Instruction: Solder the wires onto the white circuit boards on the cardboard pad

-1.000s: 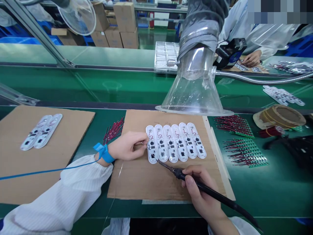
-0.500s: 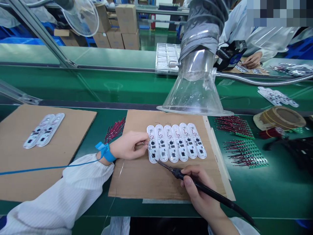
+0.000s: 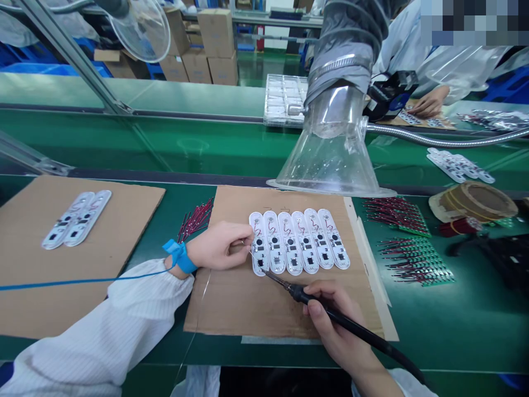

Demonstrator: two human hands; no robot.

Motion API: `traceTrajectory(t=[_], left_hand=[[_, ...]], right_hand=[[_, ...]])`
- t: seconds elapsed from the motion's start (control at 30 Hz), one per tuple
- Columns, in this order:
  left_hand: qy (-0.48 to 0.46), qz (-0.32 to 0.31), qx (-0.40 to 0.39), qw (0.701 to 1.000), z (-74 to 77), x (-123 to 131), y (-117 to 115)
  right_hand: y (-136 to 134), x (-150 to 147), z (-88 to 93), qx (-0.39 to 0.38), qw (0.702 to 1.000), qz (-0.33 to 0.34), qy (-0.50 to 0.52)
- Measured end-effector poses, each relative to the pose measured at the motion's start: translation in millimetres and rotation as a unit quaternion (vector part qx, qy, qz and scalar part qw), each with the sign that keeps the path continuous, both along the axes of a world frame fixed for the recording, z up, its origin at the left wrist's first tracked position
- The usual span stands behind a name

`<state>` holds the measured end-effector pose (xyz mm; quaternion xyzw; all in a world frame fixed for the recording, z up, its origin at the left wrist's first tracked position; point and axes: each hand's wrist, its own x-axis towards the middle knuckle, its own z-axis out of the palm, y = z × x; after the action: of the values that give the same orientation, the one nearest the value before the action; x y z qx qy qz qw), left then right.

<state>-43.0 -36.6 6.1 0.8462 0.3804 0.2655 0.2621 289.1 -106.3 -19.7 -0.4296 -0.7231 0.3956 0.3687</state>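
My right hand (image 3: 341, 325) grips a soldering iron (image 3: 298, 293) like a pen. Its tip meets the lower end of the leftmost white circuit board (image 3: 258, 242), which has rounded ends. Beside that board, my left hand (image 3: 223, 245) pinches a thin solder wire (image 3: 252, 255) that runs down toward the iron tip. A blue wrist strap (image 3: 181, 256) circles my left wrist. Several matching boards (image 3: 308, 242) lie side by side on a cardboard sheet (image 3: 264, 309), each with black parts and a small red wire.
A clear fume hood (image 3: 330, 160) hangs over the cardboard's far edge. Red wires (image 3: 196, 219) lie left; green boards with red wires (image 3: 417, 259) and a round tan container (image 3: 473, 203) stand right. Another cardboard (image 3: 95, 286) bears two boards. Across the belt, a co-worker's hand (image 3: 432, 102) touches boards.
The white boards on the far-right belt have shifted slightly left. My view has moved a little; both my hands and the iron stay nearly in place at the leftmost board.
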Motion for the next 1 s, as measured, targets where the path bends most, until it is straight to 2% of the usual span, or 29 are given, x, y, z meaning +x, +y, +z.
traceTrajectory(t=[0.2, 0.4, 0.67, 0.87, 1.0], left_hand=[[-0.001, -0.005, -0.002, 1.0, -1.2, -1.0, 0.6], [0.001, -0.008, -0.002, 1.0, 0.0, -0.3, 0.6], [0.003, -0.011, -0.018, 1.0, 0.7, -0.9, 0.2], [0.013, -0.007, -0.041, 0.999, 0.6, 0.0, 0.6], [0.013, -0.006, -0.05, 0.999, 0.8, 0.1, 1.5]], right_hand=[[-0.4, 0.3, 0.0, -0.007, 1.0, -0.012, 0.018], [3.7, -6.3, 10.5, -0.003, 1.0, 0.009, -0.005], [2.6, -4.9, 9.3, 0.003, 1.0, 0.004, 0.021], [4.5, -9.3, 16.3, 0.001, 1.0, 0.018, -0.012], [3.3, -6.0, 13.5, -0.015, 1.0, 0.012, -0.017]])
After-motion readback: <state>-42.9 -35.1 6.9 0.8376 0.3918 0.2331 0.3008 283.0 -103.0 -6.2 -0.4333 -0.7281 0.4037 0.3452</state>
